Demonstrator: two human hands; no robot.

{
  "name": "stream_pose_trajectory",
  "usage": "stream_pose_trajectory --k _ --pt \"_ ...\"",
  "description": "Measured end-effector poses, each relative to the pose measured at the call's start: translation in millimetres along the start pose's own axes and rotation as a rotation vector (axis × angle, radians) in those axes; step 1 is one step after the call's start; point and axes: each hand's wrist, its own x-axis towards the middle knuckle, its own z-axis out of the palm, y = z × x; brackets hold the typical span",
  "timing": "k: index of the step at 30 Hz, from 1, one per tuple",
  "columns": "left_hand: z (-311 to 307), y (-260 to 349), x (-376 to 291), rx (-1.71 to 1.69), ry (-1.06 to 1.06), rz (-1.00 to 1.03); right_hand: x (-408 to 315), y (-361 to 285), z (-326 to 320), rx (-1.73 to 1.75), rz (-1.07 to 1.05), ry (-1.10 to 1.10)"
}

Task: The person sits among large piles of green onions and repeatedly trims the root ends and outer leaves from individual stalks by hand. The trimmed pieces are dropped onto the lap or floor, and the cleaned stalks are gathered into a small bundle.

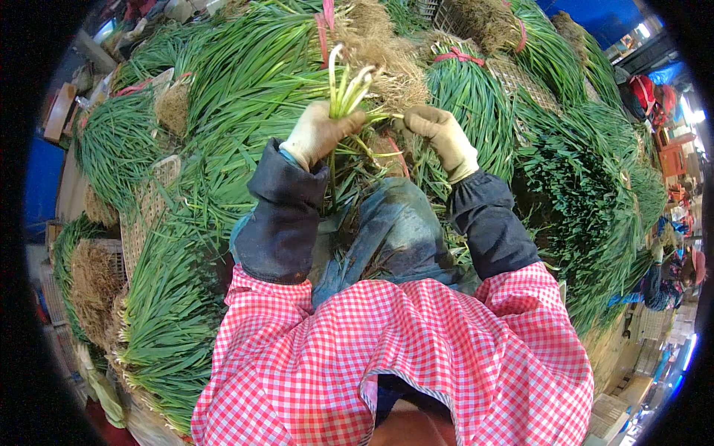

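My left hand (319, 132), in a soiled cream work glove, grips a small bunch of leafy green plants, likely garlic chives or scallions. Their pale stem ends (352, 89) stick up past the thumb. Opposite it, my right hand (440, 134), gloved alike, has thumb and fingers pinched at the end of a thin yellowish stalk (385, 116) that reaches across from the left hand. Beyond both hands lies a mass of brown fibrous roots (399, 78), at the end of a large heap of green leaves (251, 100). Loose stalks and leaf scraps hang below the hands, over my knees.
Bundles with pink ties (458, 56) surround me, some on plastic crates (148, 200). A dense leaf pile (580, 184) rises on the right. At the left, trimmed stalks (167, 334) lie stacked. Another person (664, 281) is at the far right edge.
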Motion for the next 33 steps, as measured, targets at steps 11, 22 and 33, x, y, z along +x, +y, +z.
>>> stream_pose_trajectory --k 11,22,33 --pt "22 8 -3 -0.374 -0.094 0.034 7 10 5 -0.157 -0.194 0.463" --pt "40 11 -5 0.048 0.084 0.071 3 1 54 -0.010 0.016 0.372" --pt "16 18 -8 -0.174 0.044 0.050 -14 64 -94 0.378 -0.195 1.096"
